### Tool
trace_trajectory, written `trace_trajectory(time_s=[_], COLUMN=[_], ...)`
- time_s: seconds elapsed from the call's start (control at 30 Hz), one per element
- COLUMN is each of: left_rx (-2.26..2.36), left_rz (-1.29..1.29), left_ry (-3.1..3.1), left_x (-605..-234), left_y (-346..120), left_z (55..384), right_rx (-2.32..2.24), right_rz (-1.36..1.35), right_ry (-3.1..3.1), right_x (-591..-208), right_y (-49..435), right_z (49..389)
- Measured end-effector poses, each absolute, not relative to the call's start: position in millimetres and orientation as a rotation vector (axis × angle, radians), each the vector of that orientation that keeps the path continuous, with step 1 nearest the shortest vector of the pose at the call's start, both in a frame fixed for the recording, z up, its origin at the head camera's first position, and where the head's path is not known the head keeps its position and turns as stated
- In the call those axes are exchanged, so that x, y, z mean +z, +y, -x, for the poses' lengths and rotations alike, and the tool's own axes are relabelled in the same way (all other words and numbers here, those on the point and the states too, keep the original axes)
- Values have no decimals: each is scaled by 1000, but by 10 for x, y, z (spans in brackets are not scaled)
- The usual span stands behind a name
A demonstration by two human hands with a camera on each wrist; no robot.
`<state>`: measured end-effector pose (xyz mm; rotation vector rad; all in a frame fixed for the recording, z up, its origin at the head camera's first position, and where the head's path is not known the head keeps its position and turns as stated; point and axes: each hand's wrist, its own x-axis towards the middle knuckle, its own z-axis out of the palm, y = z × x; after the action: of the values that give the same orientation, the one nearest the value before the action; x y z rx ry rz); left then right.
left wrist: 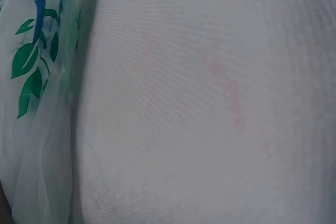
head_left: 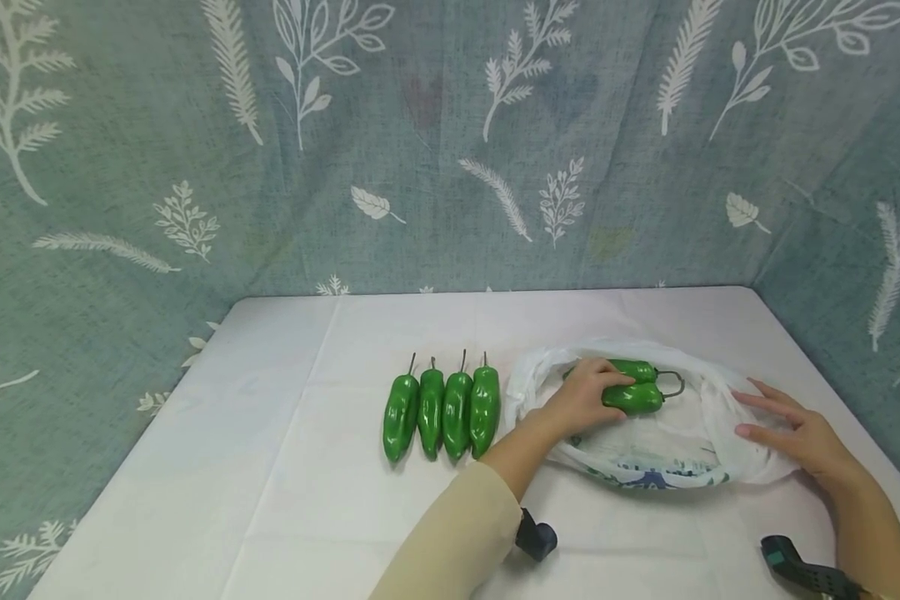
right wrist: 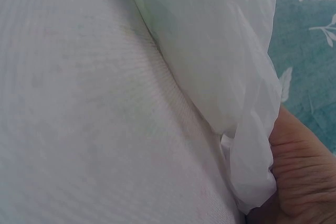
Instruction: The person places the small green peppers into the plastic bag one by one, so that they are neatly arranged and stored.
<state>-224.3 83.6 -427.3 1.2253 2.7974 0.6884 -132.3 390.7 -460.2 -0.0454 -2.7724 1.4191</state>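
Note:
A white plastic bag lies with its mouth spread wide on the right half of the table. Inside it are two glossy green chili peppers, a rear one and a front one, stems to the right. My left hand reaches into the bag and holds the front pepper between thumb and fingers. My right hand rests against the bag's right side, fingers extended. In the right wrist view, part of that hand shows beside the crumpled bag. The left wrist view shows only the bag's printed side and cloth.
Several green chili peppers lie side by side left of the bag, stems away from me. A white cloth covers the table. Patterned teal fabric hangs behind and along both sides. Dark wrist devices sit near both wrists.

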Motion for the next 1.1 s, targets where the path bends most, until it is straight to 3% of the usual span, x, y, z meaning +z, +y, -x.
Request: trace_trajectory(time_s=[0.4,1.1], left_rx=[646,1150], left_rz=[-1242,-1092], left_ry=[2833,2514], left_x=[-4260,-4103], left_y=[904,611], left_z=[2227,2307], right_rx=[1448,1483], right_rz=[51,27], right_ry=[-2767,-2745], right_x=[-4594,-4591], right_y=[3912,3931], right_z=[1317,1318])
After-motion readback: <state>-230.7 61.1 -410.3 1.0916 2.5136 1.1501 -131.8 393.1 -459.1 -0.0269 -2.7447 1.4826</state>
